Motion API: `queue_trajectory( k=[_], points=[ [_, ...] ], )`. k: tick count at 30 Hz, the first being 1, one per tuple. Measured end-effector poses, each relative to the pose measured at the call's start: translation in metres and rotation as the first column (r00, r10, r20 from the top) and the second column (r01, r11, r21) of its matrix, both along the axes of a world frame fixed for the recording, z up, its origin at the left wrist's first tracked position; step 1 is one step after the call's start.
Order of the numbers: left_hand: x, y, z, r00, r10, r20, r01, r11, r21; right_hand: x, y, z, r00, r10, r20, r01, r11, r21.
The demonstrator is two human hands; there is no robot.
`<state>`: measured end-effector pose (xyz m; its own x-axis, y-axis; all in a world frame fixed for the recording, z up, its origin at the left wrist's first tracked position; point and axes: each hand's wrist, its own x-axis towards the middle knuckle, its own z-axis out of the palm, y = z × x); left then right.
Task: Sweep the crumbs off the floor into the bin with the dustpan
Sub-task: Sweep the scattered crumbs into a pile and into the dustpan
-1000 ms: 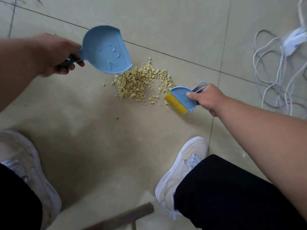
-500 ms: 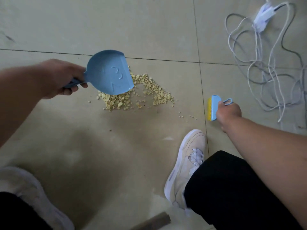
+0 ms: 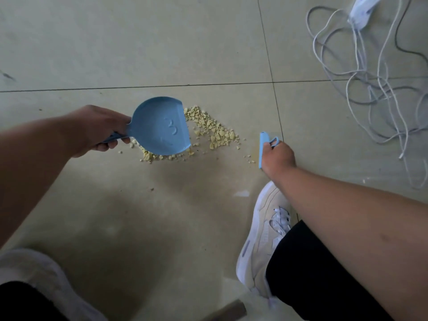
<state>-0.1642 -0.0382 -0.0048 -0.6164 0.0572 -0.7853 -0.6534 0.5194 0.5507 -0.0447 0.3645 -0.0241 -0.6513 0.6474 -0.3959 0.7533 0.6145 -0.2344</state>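
A pile of yellow crumbs (image 3: 215, 130) lies on the beige tiled floor (image 3: 162, 42). My left hand (image 3: 97, 130) grips the handle of a small blue dustpan (image 3: 159, 126), held over the left part of the pile and hiding some crumbs. My right hand (image 3: 276, 158) grips a small blue hand brush (image 3: 263, 147) to the right of the pile, apart from it; its bristles are turned out of sight. A few stray crumbs (image 3: 247, 157) lie near the brush. No bin is in view.
A tangle of white cables (image 3: 370, 89) with a white plug block (image 3: 362, 8) covers the floor at the upper right. My white shoes (image 3: 261, 239) stand at the bottom right and bottom left. A brown wooden piece (image 3: 229, 311) pokes in at the bottom edge.
The view has shifted. The dustpan moved down over the left part of the pile. My right hand pulled the brush away to the right and turned it so the bristles no longer show.
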Motion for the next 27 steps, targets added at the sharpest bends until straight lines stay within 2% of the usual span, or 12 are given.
queue_trajectory(
  k=[7,11,13,16,19,22,27],
  points=[
    [0.000,0.003,0.005,1.000,0.001,-0.001,-0.001,1.000,0.003,-0.005,-0.054,-0.009,0.994,0.082,-0.074,-0.094,0.978,-0.184],
    [0.003,-0.005,0.008,1.000,0.003,-0.003,-0.003,1.000,0.003,-0.011,-0.055,-0.002,0.984,0.090,-0.152,-0.127,0.960,-0.251],
    [0.005,-0.011,0.010,1.000,0.006,-0.004,-0.006,1.000,0.001,-0.016,-0.039,0.008,0.982,0.036,-0.184,-0.073,0.977,-0.200],
    [0.004,-0.021,0.008,1.000,0.022,-0.003,-0.022,1.000,0.003,-0.020,0.001,0.021,0.979,-0.023,-0.200,0.016,0.999,-0.036],
    [0.003,-0.027,0.004,1.000,0.026,0.000,-0.026,1.000,-0.001,-0.009,0.033,0.027,0.991,-0.061,-0.122,0.068,0.996,0.060],
    [0.004,-0.031,0.001,1.000,0.025,0.004,-0.025,1.000,0.002,0.011,0.039,0.026,0.998,-0.063,-0.011,0.064,0.994,0.085],
    [0.005,-0.038,-0.001,0.999,0.042,-0.002,-0.042,0.999,-0.006,0.011,-0.006,0.007,1.000,0.010,-0.008,-0.010,1.000,0.022]
  ],
)
